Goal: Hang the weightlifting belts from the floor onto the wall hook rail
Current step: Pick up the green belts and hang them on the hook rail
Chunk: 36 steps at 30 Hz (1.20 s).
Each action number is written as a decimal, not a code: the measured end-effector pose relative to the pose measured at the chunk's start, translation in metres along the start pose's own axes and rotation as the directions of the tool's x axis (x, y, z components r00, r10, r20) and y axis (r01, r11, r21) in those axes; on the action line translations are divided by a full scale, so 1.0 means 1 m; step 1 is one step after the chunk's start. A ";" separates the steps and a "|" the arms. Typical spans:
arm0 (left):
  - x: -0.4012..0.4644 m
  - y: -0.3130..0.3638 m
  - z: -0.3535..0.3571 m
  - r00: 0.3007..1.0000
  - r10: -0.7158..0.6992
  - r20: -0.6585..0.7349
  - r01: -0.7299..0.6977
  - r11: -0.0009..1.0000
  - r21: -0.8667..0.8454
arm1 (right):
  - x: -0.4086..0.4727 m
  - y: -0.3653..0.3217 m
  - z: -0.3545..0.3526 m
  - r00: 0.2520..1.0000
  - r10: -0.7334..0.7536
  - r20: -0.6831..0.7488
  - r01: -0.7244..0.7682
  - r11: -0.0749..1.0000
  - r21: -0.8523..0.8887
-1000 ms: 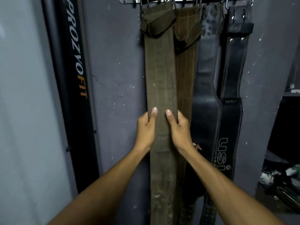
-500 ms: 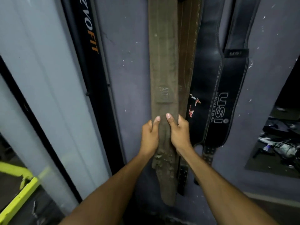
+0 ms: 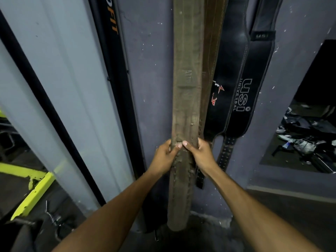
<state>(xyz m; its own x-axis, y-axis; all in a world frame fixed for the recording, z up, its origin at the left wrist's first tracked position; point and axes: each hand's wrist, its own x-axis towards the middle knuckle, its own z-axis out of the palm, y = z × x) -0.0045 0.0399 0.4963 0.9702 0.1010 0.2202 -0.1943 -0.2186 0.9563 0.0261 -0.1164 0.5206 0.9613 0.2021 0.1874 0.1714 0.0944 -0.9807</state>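
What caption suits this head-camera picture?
Both hands, left and right, grip the olive belt hanging beside three other belts.

bare wall (image 3: 152, 73) left of olive belt (image 3: 187, 70), brown belt (image 3: 211, 51) and black belts (image 3: 234, 70) crowding its right

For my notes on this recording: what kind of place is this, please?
Most likely a gym. Weightlifting belts hang in a row on the wall: an olive belt gripped by both hands, and a black belt printed USI UNIVERSAL. A black banner ends in "FIT".
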 end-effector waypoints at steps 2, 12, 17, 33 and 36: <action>-0.013 -0.014 -0.006 1.000 -0.018 0.015 0.018 1.000 0.009 | -0.012 0.008 0.006 0.999 0.015 -0.048 -0.017 1.000 -0.021; -0.044 -0.053 -0.023 0.947 -0.299 -0.116 0.315 0.934 0.169 | -0.034 0.070 -0.005 0.958 0.274 -0.085 -0.287 0.914 -0.288; -0.059 -0.100 -0.016 0.874 -0.463 -0.146 0.479 0.872 0.100 | -0.027 0.117 -0.024 0.896 0.423 -0.130 -0.439 0.808 -0.392; -0.062 -0.280 0.063 0.504 -0.822 -0.264 0.827 0.548 -0.124 | 0.054 0.327 -0.052 0.687 0.718 0.106 -0.547 0.609 -0.575; -0.062 -0.339 0.074 0.439 -0.872 -0.216 0.864 0.476 -0.163 | 0.056 0.399 -0.052 0.619 0.781 0.084 -0.606 0.544 -0.581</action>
<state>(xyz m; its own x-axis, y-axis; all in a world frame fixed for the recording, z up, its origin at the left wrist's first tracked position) 0.0115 0.0356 0.1444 0.5643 0.4443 -0.6958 0.7226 0.1419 0.6766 0.1596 -0.1181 0.1369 0.7110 0.2810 -0.6446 -0.3638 -0.6374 -0.6792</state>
